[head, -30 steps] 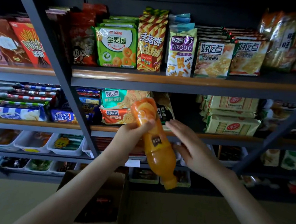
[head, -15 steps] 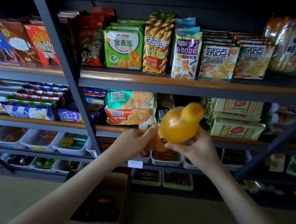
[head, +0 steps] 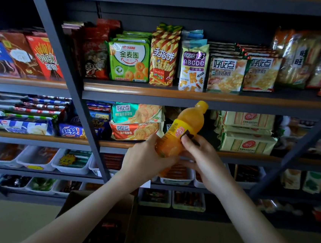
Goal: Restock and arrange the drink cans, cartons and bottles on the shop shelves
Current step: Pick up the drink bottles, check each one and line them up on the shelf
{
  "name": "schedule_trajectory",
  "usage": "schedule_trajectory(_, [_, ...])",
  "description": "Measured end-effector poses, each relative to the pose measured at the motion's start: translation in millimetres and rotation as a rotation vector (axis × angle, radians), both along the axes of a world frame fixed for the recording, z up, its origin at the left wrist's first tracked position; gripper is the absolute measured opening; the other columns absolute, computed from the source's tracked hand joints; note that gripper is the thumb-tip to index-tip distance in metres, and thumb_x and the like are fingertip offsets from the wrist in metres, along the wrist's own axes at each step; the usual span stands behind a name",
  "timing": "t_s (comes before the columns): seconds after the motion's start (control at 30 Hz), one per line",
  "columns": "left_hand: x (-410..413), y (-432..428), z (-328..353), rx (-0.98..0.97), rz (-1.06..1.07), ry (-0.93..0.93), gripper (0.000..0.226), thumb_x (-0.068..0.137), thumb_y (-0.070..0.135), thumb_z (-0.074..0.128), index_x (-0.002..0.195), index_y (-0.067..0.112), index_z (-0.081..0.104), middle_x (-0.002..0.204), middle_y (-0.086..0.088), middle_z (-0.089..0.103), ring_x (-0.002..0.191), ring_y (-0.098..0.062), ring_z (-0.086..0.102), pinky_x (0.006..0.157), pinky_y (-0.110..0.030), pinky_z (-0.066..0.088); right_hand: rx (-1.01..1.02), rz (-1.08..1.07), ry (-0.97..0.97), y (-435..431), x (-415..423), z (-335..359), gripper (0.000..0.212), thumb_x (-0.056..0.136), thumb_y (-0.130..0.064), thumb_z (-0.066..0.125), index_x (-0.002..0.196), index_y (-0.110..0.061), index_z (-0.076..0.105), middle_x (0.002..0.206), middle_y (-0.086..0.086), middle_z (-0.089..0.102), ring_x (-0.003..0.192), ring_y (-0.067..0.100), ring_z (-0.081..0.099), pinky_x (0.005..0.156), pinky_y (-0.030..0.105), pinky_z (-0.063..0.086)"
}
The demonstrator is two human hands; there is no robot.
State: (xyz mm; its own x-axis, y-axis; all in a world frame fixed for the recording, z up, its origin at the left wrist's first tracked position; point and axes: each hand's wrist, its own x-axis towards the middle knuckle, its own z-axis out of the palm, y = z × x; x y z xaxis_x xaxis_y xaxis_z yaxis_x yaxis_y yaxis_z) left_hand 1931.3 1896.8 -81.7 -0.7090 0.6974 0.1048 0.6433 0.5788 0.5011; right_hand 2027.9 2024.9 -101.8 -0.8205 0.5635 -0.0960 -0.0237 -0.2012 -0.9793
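An orange juice bottle [head: 182, 129] with an orange cap and yellow label is held in front of the middle shelf [head: 251, 157], cap up and tilted to the upper right. My left hand [head: 144, 159] grips its lower body from the left. My right hand [head: 201, 157] holds it from the right, fingers curled over the label. Behind the bottle there is a dark gap on the shelf between the biscuit packs [head: 135, 121] and the cream cracker packs [head: 247, 132].
The upper shelf [head: 178, 95] carries snack bags and boxes. Diagonal grey frame bars [head: 65, 75] cross the shelves at left and right. White trays [head: 68, 163] of small packets fill the lower shelves. An open cardboard box [head: 97, 219] stands on the floor below my arms.
The bottle has been turned from cap-down to cap-up. My right hand, open and apart a second ago, now holds it. The view has tilted upward slightly.
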Motion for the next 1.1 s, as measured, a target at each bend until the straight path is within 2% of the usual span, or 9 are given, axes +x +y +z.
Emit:
schedule_trajectory(0.13, [0.8, 4.1, -12.5, 0.059, -0.003, 0.336, 0.059, 0.072, 0.051, 0.073, 0.114, 0.014, 0.052, 0.095, -0.005, 0.062, 0.087, -0.027, 0.059, 0.07, -0.033, 0.044, -0.18, -0.027, 0.032, -12.0, -7.6, 1.1, 0.063, 0.07, -0.033, 0.073, 0.126, -0.011, 0.055, 0.112, 0.008, 0.071, 0.1, 0.025, 0.07, 0.078, 0.041, 0.058])
schedule_trajectory(0.2, [-1.4, 6.4, -19.1, 0.132, -0.026, 0.468, 0.056, 0.064, 0.045, 0.076, 0.101, 0.006, 0.059, 0.086, -0.012, 0.063, 0.078, -0.034, 0.06, 0.066, -0.037, 0.048, -0.309, -0.029, 0.1, -11.9, -9.0, 3.6, 0.06, 0.071, -0.025, 0.071, 0.125, -0.004, 0.056, 0.107, 0.013, 0.072, 0.095, 0.028, 0.071, 0.071, 0.04, 0.058])
schedule_trajectory(0.27, [-2.8, 6.8, -15.9, 0.192, -0.042, 0.515, 0.053, 0.066, 0.046, 0.068, 0.098, 0.004, 0.061, 0.084, -0.013, 0.063, 0.076, -0.034, 0.059, 0.066, -0.039, 0.049, -0.38, -0.025, 0.157, -10.4, -8.8, 5.9, 0.058, 0.074, -0.021, 0.068, 0.126, 0.0, 0.055, 0.11, 0.017, 0.07, 0.095, 0.03, 0.07, 0.068, 0.039, 0.058])
schedule_trajectory(0.4, [-10.2, 2.7, -5.3, 0.212, -0.155, 0.506, 0.062, 0.075, 0.056, 0.056, 0.112, 0.006, 0.06, 0.095, -0.011, 0.063, 0.084, -0.031, 0.058, 0.071, -0.039, 0.05, -0.357, -0.05, 0.222, -7.8, -9.2, 14.6, 0.056, 0.077, -0.02, 0.066, 0.127, 0.002, 0.053, 0.113, 0.02, 0.066, 0.095, 0.031, 0.069, 0.069, 0.039, 0.059])
schedule_trajectory(0.6, [-28.0, -2.0, 25.3, 0.264, -0.35, 0.37, 0.067, 0.079, 0.051, 0.065, 0.132, 0.013, 0.05, 0.114, -0.007, 0.061, 0.101, -0.027, 0.058, 0.078, -0.035, 0.048, -0.122, -0.128, 0.232, 3.9, -12.8, 44.9, 0.048, 0.073, -0.017, 0.071, 0.118, -0.006, 0.059, 0.114, 0.014, 0.069, 0.104, 0.031, 0.068, 0.082, 0.043, 0.057])
schedule_trajectory(0.7, [-41.4, 3.1, 54.0, 0.347, -0.423, 0.318, 0.064, 0.08, 0.057, 0.053, 0.133, 0.021, 0.049, 0.117, -0.001, 0.06, 0.104, -0.021, 0.059, 0.081, -0.035, 0.05, 0.017, -0.211, 0.252, 17.0, -10.9, 75.3, 0.049, 0.064, -0.016, 0.076, 0.111, -0.009, 0.062, 0.107, 0.007, 0.072, 0.105, 0.028, 0.067, 0.089, 0.045, 0.054])
schedule_trajectory(0.83, [-62.6, 25.8, 101.2, 0.436, -0.438, 0.398, 0.061, 0.082, 0.057, 0.047, 0.133, 0.022, 0.049, 0.12, 0.003, 0.057, 0.105, -0.016, 0.057, 0.08, -0.025, 0.044, 0.291, -0.339, 0.345, 49.2, 3.5, 132.4, 0.056, 0.06, -0.013, 0.081, 0.112, -0.012, 0.06, 0.103, 0.004, 0.073, 0.099, 0.021, 0.069, 0.084, 0.036, 0.056])
schedule_trajectory(1.0, [-80.6, 74.5, 152.8, 0.516, -0.387, 0.543, 0.065, 0.082, 0.057, 0.04, 0.132, 0.018, 0.05, 0.12, -0.002, 0.058, 0.104, -0.021, 0.059, 0.08, -0.029, 0.044, 0.722, -0.568, 0.476, 108.7, 22.7, 207.6, 0.063, 0.064, -0.008, 0.083, 0.12, -0.009, 0.055, 0.107, 0.003, 0.07, 0.099, 0.012, 0.068, 0.085, 0.023, 0.053])
schedule_trajectory(1.1, [-84.1, 111.3, 179.0, 0.56, -0.372, 0.636, 0.054, 0.089, 0.045, 0.054, 0.134, 0.016, 0.049, 0.122, -0.004, 0.057, 0.11, -0.026, 0.058, 0.083, -0.031, 0.048, 0.883, -0.642, 0.527, 144.9, 26.1, 243.0, 0.057, 0.068, -0.001, 0.082, 0.115, -0.018, 0.055, 0.105, -0.007, 0.068, 0.093, -0.001, 0.066, 0.081, 0.011, 0.05])
